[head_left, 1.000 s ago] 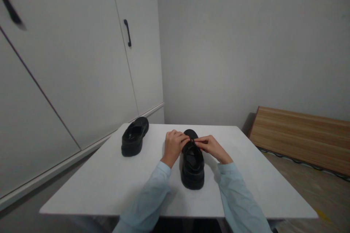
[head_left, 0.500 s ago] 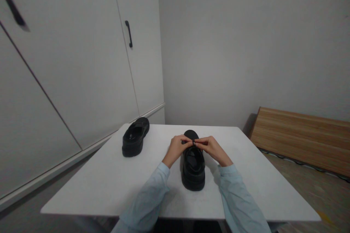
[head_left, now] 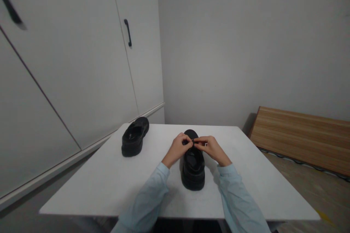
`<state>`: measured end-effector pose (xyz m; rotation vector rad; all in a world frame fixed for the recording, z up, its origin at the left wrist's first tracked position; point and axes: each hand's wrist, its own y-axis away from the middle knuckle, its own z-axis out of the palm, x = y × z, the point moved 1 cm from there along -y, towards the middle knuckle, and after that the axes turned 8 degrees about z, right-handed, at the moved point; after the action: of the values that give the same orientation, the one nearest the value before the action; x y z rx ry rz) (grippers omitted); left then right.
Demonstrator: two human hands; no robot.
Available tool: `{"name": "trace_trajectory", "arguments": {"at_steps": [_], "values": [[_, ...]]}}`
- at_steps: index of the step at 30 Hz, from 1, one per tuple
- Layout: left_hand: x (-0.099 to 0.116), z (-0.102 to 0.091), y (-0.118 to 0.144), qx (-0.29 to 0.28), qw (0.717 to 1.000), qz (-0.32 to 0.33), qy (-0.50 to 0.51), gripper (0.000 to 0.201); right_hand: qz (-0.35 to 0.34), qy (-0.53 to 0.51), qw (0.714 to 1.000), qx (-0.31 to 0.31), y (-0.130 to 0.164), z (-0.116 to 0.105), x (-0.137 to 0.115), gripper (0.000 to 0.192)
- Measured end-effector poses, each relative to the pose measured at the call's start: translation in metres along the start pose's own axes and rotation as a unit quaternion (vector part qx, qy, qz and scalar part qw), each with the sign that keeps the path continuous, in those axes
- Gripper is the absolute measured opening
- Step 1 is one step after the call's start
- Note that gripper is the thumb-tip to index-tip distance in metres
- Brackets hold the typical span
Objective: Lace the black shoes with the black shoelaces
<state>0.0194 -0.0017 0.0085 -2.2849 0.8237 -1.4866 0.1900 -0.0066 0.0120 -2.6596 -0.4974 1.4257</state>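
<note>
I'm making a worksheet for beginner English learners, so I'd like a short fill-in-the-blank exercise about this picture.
The left hand and right hand meet at the nearer shoe, whose colour is ____.
The other shoe stands to the ____ of both hands.
Both sleeves are light ____.
Altogether, ____ shoes stand on the table.

Missing words: black; left; blue; two.

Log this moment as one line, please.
left hand: pinching atop near shoe | right hand: pinching beside left | grip details: unclear | other shoe: upright, left on white table
</note>
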Motion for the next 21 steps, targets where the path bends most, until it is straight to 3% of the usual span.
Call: {"name": "trace_trajectory", "arguments": {"at_steps": [12,21], "values": [[0.014,0.002,0.002,0.009,0.987,0.030,-0.160,0.004,-0.034,-0.034,0.999,0.024,-0.001,0.000,-0.001,0.020],[0.008,0.005,0.001,-0.023,0.997,0.000,-0.080,0.007,-0.005,-0.043,0.998,0.035,-0.002,0.001,0.000,0.013]]}}
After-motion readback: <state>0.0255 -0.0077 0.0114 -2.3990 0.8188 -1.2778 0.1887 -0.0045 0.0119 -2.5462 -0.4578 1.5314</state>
